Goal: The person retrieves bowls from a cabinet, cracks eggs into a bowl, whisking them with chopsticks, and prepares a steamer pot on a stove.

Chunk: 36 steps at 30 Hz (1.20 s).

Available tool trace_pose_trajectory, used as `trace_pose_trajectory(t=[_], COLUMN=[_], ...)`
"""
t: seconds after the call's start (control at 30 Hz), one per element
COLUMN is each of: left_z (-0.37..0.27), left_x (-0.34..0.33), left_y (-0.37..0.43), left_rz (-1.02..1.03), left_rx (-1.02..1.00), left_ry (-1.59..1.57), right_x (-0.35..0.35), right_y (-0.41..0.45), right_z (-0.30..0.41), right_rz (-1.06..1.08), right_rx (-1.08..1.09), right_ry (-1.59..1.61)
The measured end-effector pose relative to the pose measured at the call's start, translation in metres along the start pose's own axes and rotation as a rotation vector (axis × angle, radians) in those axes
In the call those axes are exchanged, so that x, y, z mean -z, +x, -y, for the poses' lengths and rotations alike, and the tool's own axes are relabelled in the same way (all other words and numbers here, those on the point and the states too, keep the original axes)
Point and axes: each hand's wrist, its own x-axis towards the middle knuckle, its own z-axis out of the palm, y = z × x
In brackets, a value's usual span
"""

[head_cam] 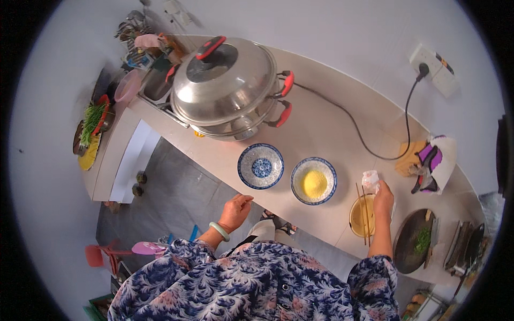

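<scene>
My right hand [383, 200] is at a small, crumpled, whitish plastic packet [370, 179], its fingers on the packet's lower edge. Beneath that hand is a yellowish bowl [355, 218] with a pair of chopsticks [364, 216] lying across it. My left hand [236, 210], with a pale bangle at the wrist, is by the counter's front edge, fingers loosely curled and nothing seen in them. Beyond it stands a blue-and-white bowl [260, 166] with nothing in it. A second such bowl [313, 161] holds a mound of yellow powder or meal [314, 184].
A lidded steel electric steamer pot [229, 88] stands at the back left, its black cord [349, 116] running to a wall socket [425, 60]. A cutting board [401, 248] with chopped greens lies at right. A sink [156, 84] and scallions [92, 120] are at left.
</scene>
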Motion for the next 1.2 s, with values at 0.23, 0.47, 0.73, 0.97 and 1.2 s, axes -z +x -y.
trace_pose_trajectory(t=[0.23, 0.47, 0.73, 0.97, 1.2], left_z=[-0.009, 0.005, 0.073, 0.149, 0.106], left_x=[0.057, 0.077, 0.074, 0.189, 0.062], left_y=[0.03, 0.067, 0.056, 0.055, 0.042], left_rz=[-0.18, -0.164, -0.069, -0.079, 0.218], left_rx=[-0.027, -0.072, -0.04, 0.134, 0.218], left_ry=[-0.006, -0.087, -0.028, 0.006, -0.049], right_x=[0.015, 0.015, -0.014, 0.005, -0.053], right_y=[0.01, 0.009, 0.003, -0.016, -0.089], right_z=[0.04, 0.014, -0.086, 0.078, 0.123], right_rz=[-0.23, -0.201, -0.293, -0.332, 0.13], right_rx=[0.094, -0.092, -0.153, -0.175, -0.256], right_ry=[0.202, 0.133, -0.087, -0.044, 0.642])
